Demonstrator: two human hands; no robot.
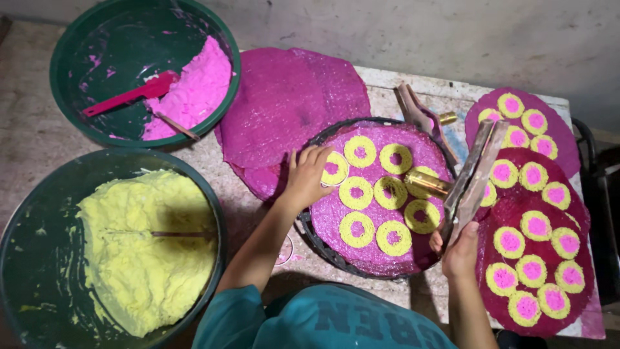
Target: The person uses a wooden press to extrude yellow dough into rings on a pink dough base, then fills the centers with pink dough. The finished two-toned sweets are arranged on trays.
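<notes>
Food workshop: dough basins [71, 194], pink sheets [284, 103]

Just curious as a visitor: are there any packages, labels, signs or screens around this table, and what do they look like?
No packages, labels, signs or screens show here.
The only lettering is on the person's teal shirt, bottom centre: large dark block letters, partly cut off by the frame.

Yellow rings [356, 228] with pink centres are patterned over a magenta disc [374, 258] held in a dark round tray [309, 234], and the same rings are seen on deeper crimson discs [510, 207]. Pale yellow dough [139, 258] and pink dough [194, 90] are contained in green basins [64, 64], the pink one crossed by a red spatula [132, 94].
</notes>
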